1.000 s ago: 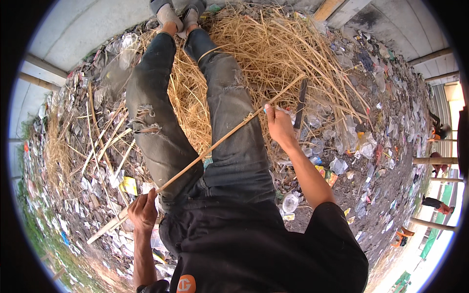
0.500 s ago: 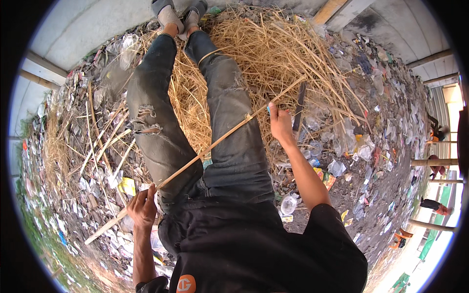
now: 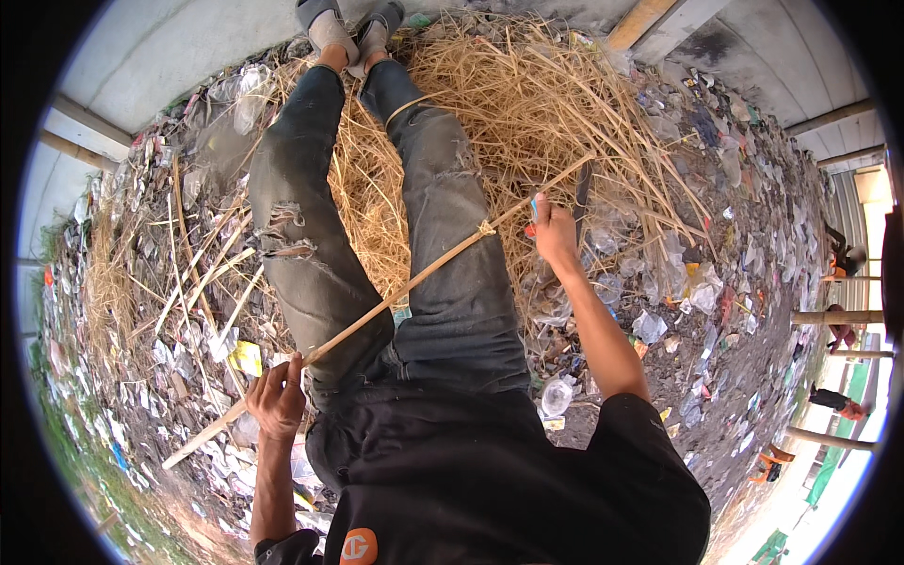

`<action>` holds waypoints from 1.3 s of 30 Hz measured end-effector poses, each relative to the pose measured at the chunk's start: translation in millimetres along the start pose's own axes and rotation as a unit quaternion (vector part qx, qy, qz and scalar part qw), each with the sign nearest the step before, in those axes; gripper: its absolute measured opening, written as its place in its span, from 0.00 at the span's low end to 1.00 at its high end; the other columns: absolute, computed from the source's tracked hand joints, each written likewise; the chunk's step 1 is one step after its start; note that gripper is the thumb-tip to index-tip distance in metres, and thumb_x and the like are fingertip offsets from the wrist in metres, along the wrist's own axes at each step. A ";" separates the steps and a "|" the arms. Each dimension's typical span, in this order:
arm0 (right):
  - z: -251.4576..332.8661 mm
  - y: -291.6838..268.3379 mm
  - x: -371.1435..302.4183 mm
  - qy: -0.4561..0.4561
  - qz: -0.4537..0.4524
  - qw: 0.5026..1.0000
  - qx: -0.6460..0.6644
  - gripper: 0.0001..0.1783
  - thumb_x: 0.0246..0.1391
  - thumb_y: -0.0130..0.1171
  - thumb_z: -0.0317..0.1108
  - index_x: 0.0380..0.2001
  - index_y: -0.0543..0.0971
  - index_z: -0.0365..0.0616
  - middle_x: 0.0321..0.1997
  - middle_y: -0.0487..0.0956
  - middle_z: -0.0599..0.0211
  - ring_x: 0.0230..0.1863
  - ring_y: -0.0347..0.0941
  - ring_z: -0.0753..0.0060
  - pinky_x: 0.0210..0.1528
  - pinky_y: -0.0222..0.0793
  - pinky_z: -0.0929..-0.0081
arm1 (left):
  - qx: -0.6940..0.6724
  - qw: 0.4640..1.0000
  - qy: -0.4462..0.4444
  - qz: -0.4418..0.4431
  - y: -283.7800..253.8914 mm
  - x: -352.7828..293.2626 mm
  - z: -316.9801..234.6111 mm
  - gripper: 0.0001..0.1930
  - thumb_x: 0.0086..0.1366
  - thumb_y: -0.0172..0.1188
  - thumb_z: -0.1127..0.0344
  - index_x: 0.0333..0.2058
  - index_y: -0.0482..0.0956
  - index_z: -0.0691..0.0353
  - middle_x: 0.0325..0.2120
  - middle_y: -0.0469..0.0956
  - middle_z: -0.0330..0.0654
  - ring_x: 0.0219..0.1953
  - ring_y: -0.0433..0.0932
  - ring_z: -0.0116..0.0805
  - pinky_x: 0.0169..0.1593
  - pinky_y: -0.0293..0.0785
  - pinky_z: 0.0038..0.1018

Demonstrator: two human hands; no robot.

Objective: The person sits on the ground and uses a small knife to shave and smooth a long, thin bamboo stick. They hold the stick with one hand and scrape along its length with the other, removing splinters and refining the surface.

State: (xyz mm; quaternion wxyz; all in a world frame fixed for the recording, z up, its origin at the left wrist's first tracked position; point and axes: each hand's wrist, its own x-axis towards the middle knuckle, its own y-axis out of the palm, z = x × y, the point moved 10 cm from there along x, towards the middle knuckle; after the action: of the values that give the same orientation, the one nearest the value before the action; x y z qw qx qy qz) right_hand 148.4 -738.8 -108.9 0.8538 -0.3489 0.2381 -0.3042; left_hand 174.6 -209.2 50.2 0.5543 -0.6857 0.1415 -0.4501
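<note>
Slanting across both thighs, a stick (image 3: 443, 261), flat pale end out past the left knuckles over the littered ground (image 3: 683, 363), thin end up over the straw (image 3: 556, 94). On the stick, above the right thigh, a small raised knot (image 3: 485, 229). Left hand (image 3: 276, 400) wrapped round the stick beside the left hip, gripping firmly. Right hand (image 3: 556, 234) closed beyond the right thigh, near the stick's thin end, with a small blue thing (image 3: 539, 203) in its grip by the thumb; too small to name, and cannot tell whether touching the stick. Just beyond the right knuckles, a dark strip (image 3: 584, 184), partly hidden, near the straw. Under the stick, outstretched legs in dark, worn trousers (image 3: 443, 188), ripped at the left knee, ending in dark shoes (image 3: 391, 16) at the ground's far edge, close to a grey wall (image 3: 207, 38). Straw between the legs and heaped to their right, toward that same far edge. Left of the legs, loose canes (image 3: 221, 279) and, near the left thigh, a yellow packet (image 3: 246, 358). Near the right hip, a clear cup (image 3: 557, 395). Beyond the ground's right edge, poles (image 3: 838, 317), an orange chair (image 3: 774, 459) and a person (image 3: 833, 400) in a dark top. Along the left edge, green grass (image 3: 61, 428).
</note>
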 end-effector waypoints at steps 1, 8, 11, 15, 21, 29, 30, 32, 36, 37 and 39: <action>3.1 9.9 -8.9 -0.033 -0.012 0.999 -0.010 0.37 0.77 0.42 0.56 0.25 0.78 0.32 0.16 0.74 0.45 0.22 0.74 0.39 0.29 0.66 0.48 | 0.002 1.000 -0.003 -0.005 0.2 0.2 -0.5 0.12 0.60 0.70 0.77 0.42 0.89 0.57 0.28 0.82 0.34 0.23 0.79 0.30 0.26 0.69 0.30; 30.3 49.5 -67.5 -0.040 0.047 0.997 0.056 0.34 0.77 0.44 0.53 0.27 0.78 0.32 0.22 0.75 0.37 0.27 0.74 0.31 0.32 0.68 0.49 | -0.025 0.998 -0.044 0.024 7.9 -6.0 3.7 0.17 0.57 0.67 0.79 0.45 0.90 0.56 0.27 0.81 0.35 0.24 0.79 0.34 0.27 0.71 0.33; 56.8 45.8 -84.1 -0.099 0.026 0.989 0.104 0.32 0.76 0.47 0.51 0.27 0.77 0.32 0.24 0.75 0.36 0.29 0.71 0.28 0.33 0.68 0.49 | -0.037 0.997 -0.060 0.031 12.9 -8.4 5.7 0.18 0.56 0.66 0.80 0.45 0.90 0.56 0.26 0.81 0.36 0.23 0.78 0.35 0.27 0.73 0.33; 43.4 52.0 -73.6 -0.097 0.059 0.985 0.128 0.35 0.75 0.47 0.57 0.25 0.73 0.34 0.18 0.66 0.48 0.22 0.66 0.48 0.29 0.62 0.56 | -0.059 0.995 -0.072 0.026 15.8 -7.9 7.2 0.19 0.56 0.65 0.81 0.46 0.90 0.56 0.26 0.81 0.37 0.23 0.78 0.36 0.27 0.73 0.34; 13.8 83.0 -74.8 0.125 0.270 0.884 0.360 0.30 0.71 0.52 0.64 0.26 0.71 0.50 0.15 0.61 0.83 0.15 0.60 0.84 0.14 0.49 0.80 | -0.076 0.993 -0.076 0.050 23.0 -17.2 7.0 0.19 0.58 0.65 0.80 0.47 0.89 0.56 0.26 0.81 0.38 0.23 0.79 0.36 0.28 0.74 0.34; 44.0 41.3 -65.2 -0.120 -0.024 0.986 0.110 0.33 0.76 0.46 0.56 0.28 0.76 0.33 0.19 0.72 0.47 0.20 0.71 0.46 0.28 0.65 0.56 | -0.062 0.997 -0.047 0.025 22.3 -11.2 -2.8 0.19 0.59 0.65 0.79 0.49 0.88 0.55 0.27 0.81 0.37 0.24 0.79 0.36 0.28 0.73 0.33; 60.2 36.1 -77.1 -0.152 -0.048 0.980 0.121 0.33 0.76 0.46 0.54 0.29 0.76 0.32 0.20 0.74 0.44 0.23 0.72 0.40 0.31 0.67 0.53 | -0.059 0.996 -0.055 0.036 24.7 -12.0 -0.7 0.19 0.59 0.65 0.79 0.49 0.88 0.55 0.27 0.81 0.37 0.24 0.79 0.36 0.28 0.73 0.33; 71.6 41.8 -81.8 -0.108 0.046 0.990 0.073 0.33 0.75 0.46 0.55 0.28 0.79 0.33 0.21 0.76 0.42 0.27 0.73 0.34 0.34 0.69 0.51 | -0.052 0.995 -0.069 0.057 30.4 -10.8 4.3 0.20 0.59 0.65 0.78 0.49 0.88 0.55 0.27 0.81 0.37 0.24 0.79 0.36 0.28 0.73 0.34; 68.2 56.9 -78.2 -0.119 0.165 0.971 0.128 0.38 0.74 0.47 0.61 0.20 0.74 0.38 0.15 0.71 0.56 0.18 0.68 0.55 0.26 0.64 0.63 | -0.071 0.995 -0.052 0.051 36.4 21.5 -21.2 0.20 0.58 0.66 0.78 0.49 0.88 0.55 0.27 0.81 0.36 0.24 0.79 0.36 0.28 0.74 0.34; 53.4 59.0 -73.4 -0.077 0.190 0.960 0.190 0.38 0.74 0.47 0.63 0.20 0.72 0.40 0.14 0.69 0.62 0.17 0.66 0.63 0.25 0.62 0.66 | -0.070 0.995 -0.051 0.050 38.8 19.9 -18.3 0.20 0.58 0.66 0.78 0.49 0.88 0.55 0.28 0.81 0.36 0.24 0.80 0.35 0.29 0.74 0.34; 31.9 56.7 -69.0 0.011 0.199 0.910 0.362 0.36 0.72 0.48 0.66 0.20 0.70 0.46 0.15 0.63 0.79 0.17 0.60 0.85 0.21 0.56 0.75 | -0.073 0.996 -0.047 0.036 36.4 13.3 -12.1 0.20 0.58 0.66 0.79 0.49 0.88 0.54 0.28 0.81 0.36 0.25 0.81 0.35 0.29 0.74 0.33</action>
State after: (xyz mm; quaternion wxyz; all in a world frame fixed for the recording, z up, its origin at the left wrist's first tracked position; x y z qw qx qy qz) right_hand 139.7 -644.7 -117.0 0.9618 0.0426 0.1857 -0.1968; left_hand 183.7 -238.7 23.7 0.5246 -0.7390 0.1727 -0.3857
